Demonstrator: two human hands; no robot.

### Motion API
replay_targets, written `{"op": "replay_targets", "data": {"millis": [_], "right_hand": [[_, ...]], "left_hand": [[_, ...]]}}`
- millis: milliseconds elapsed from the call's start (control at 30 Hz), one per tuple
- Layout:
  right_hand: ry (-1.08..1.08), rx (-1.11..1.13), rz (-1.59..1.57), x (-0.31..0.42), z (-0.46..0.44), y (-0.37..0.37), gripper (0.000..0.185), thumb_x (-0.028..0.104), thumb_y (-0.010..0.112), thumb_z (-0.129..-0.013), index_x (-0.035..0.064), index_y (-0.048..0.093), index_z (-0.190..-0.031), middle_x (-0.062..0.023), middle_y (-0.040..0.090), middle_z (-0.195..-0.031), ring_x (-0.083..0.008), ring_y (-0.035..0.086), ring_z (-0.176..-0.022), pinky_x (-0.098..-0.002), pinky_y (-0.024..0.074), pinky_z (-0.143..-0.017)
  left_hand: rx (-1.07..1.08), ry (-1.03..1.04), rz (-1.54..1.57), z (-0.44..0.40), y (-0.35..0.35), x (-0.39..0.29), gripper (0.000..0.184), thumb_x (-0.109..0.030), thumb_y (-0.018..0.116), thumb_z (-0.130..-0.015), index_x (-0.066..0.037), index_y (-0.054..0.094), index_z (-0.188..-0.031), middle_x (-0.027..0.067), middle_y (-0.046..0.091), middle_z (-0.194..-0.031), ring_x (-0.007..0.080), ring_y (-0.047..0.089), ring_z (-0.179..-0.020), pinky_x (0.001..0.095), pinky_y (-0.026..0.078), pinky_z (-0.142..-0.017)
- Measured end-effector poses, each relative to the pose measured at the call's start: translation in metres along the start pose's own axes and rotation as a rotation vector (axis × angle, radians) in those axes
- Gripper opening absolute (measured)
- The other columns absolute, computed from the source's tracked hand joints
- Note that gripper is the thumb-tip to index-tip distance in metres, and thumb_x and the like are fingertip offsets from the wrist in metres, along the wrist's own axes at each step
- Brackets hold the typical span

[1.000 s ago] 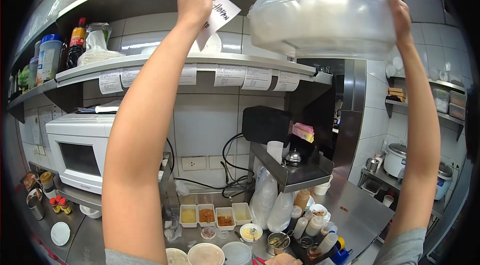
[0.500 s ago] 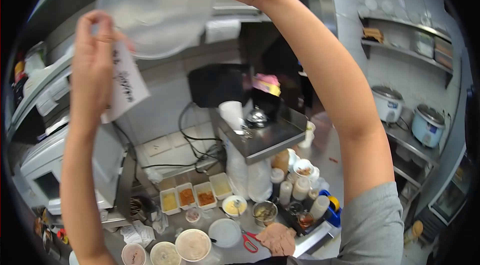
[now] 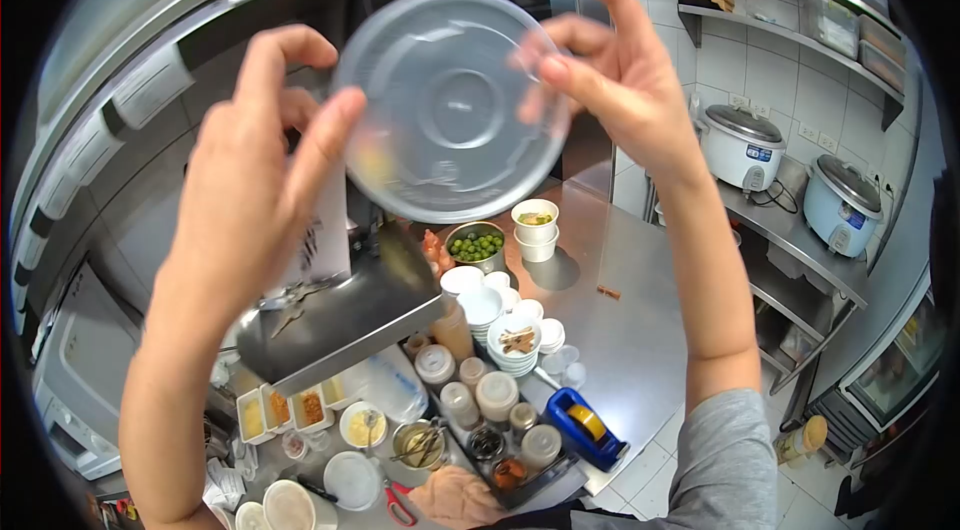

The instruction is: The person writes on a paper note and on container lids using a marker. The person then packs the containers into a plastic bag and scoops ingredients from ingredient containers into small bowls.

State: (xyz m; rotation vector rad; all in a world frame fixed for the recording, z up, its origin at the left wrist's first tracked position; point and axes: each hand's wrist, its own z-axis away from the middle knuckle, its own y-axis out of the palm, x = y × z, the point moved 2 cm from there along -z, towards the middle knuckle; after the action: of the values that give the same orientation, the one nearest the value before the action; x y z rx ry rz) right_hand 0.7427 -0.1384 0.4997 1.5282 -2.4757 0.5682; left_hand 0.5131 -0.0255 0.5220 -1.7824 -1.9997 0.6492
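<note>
A clear round plastic lid [image 3: 455,105] is in front of me, its flat face toward the camera. My right hand [image 3: 625,90] pinches its right edge, with some fingertips showing through the plastic. My left hand [image 3: 260,160] is at the lid's left edge, thumb and index finger bent toward it. A white paper note [image 3: 325,230] with dark writing hangs behind my left hand, partly hidden by it; its gripped part is out of sight. Below the hands is a metal shelf [image 3: 345,325] with keys on it.
The steel counter [image 3: 620,330] holds stacked white bowls [image 3: 512,345], a pot of green items [image 3: 476,246], bottles [image 3: 497,395], a blue tape dispenser [image 3: 585,430], red scissors [image 3: 400,505] and small food tubs [image 3: 312,410]. Two rice cookers [image 3: 742,145] stand at the right.
The view has turned right and down. The large clear container seen earlier in my right hand is out of sight. The lid now faces me between both hands, lower than before.
</note>
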Motion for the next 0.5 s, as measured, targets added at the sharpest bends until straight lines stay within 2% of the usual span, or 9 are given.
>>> {"op": "replay_targets", "data": {"millis": [33, 100, 167, 233, 300, 367, 433, 467, 500], "right_hand": [[0.067, -0.057, -0.040, -0.023, 0.014, -0.025, 0.060, 0.008, 0.062, -0.084, 0.0049, 0.027, -0.132, -0.0160, 0.062, -0.095, -0.0200, 0.066, -0.072, -0.0231, 0.0523, -0.051], [0.163, -0.288, -0.087, -0.083, 0.051, -0.072, 0.045, 0.010, 0.061, -0.085, 0.0038, 0.038, -0.124, -0.0129, 0.062, -0.094, -0.0187, 0.066, -0.073, -0.0246, 0.0528, -0.051], [0.350, -0.481, -0.015, -0.156, 0.098, -0.121, 0.032, 0.010, 0.061, -0.086, 0.0037, 0.047, -0.113, -0.0099, 0.062, -0.093, -0.0173, 0.066, -0.074, -0.0247, 0.0531, -0.051], [0.574, -0.641, 0.020, -0.237, 0.157, -0.154, 0.021, 0.006, 0.060, -0.085, 0.0054, 0.052, -0.105, -0.0075, 0.062, -0.093, -0.0155, 0.064, -0.074, -0.0241, 0.0535, -0.052], [0.690, -0.741, 0.022, -0.321, 0.221, -0.168, 0.021, 0.004, 0.060, -0.084, 0.0043, 0.053, -0.103, -0.0072, 0.061, -0.092, -0.0161, 0.064, -0.074, -0.0256, 0.0543, -0.052], [0.853, -0.904, 0.008, -0.397, 0.272, -0.163, 0.025, -0.001, 0.061, -0.081, 0.0026, 0.055, -0.104, -0.0088, 0.061, -0.093, -0.0179, 0.065, -0.075, -0.0271, 0.0557, -0.051], [0.908, -0.874, 0.329, -0.438, 0.296, -0.145, 0.030, -0.005, 0.061, -0.077, -0.0022, 0.057, -0.106, -0.0144, 0.062, -0.096, -0.0185, 0.065, -0.070, -0.0276, 0.0554, -0.049], [0.935, -0.925, 0.311, -0.456, 0.304, -0.137, 0.031, -0.006, 0.062, -0.076, -0.0017, 0.058, -0.106, -0.0146, 0.062, -0.097, -0.0194, 0.065, -0.071, -0.0282, 0.0561, -0.050], [0.962, -0.973, 0.292, -0.473, 0.310, -0.128, 0.032, -0.007, 0.063, -0.075, -0.0011, 0.059, -0.106, -0.0147, 0.062, -0.098, -0.0204, 0.065, -0.072, -0.0289, 0.0569, -0.051]], "left_hand": [[0.008, 0.011, 0.002, -0.002, 0.017, -0.005, 0.031, -0.021, 0.051, -0.093, -0.004, 0.042, -0.118, 0.0070, 0.057, -0.065, 0.0093, 0.050, -0.056, 0.0218, 0.038, -0.054], [0.058, -0.048, -0.037, 0.000, 0.033, -0.015, 0.037, -0.018, 0.055, -0.090, -0.004, 0.041, -0.120, 0.0075, 0.058, -0.066, 0.0113, 0.050, -0.055, 0.0241, 0.039, -0.055], [0.077, -0.066, -0.073, 0.009, 0.041, -0.012, 0.038, -0.017, 0.057, -0.088, -0.004, 0.042, -0.120, 0.0073, 0.057, -0.066, 0.0120, 0.047, -0.052, 0.0251, 0.038, -0.054], [0.239, -0.377, -0.188, 0.022, 0.041, -0.025, 0.038, -0.016, 0.063, -0.083, -0.006, 0.046, -0.115, 0.0082, 0.060, -0.063, 0.0225, 0.051, -0.053, 0.0327, 0.037, -0.054], [0.322, -0.154, -0.451, 0.047, 0.045, -0.022, 0.041, -0.012, 0.065, -0.080, -0.008, 0.046, -0.117, 0.0050, 0.061, -0.064, 0.0199, 0.050, -0.053, 0.0303, 0.035, -0.052], [0.342, -0.308, -0.435, 0.061, 0.047, -0.032, 0.033, -0.009, 0.065, -0.078, -0.008, 0.054, -0.109, 0.0044, 0.061, -0.065, 0.0198, 0.051, -0.055, 0.0279, 0.034, -0.051], [0.339, -0.631, -0.360, 0.068, 0.042, -0.042, 0.037, -0.010, 0.065, -0.080, -0.008, 0.050, -0.113, 0.0032, 0.052, -0.073, 0.0129, 0.046, -0.064, 0.0229, 0.035, -0.057], [0.331, -0.793, -0.321, 0.071, 0.039, -0.046, 0.039, -0.010, 0.065, -0.081, -0.008, 0.048, -0.115, 0.0026, 0.048, -0.077, 0.0094, 0.043, -0.069, 0.0204, 0.035, -0.060], [0.375, -0.736, -0.311, 0.072, 0.036, -0.048, 0.038, -0.011, 0.063, -0.084, -0.007, 0.047, -0.118, 0.0045, 0.052, -0.081, 0.0101, 0.048, -0.069, 0.0196, 0.038, -0.060]]}}
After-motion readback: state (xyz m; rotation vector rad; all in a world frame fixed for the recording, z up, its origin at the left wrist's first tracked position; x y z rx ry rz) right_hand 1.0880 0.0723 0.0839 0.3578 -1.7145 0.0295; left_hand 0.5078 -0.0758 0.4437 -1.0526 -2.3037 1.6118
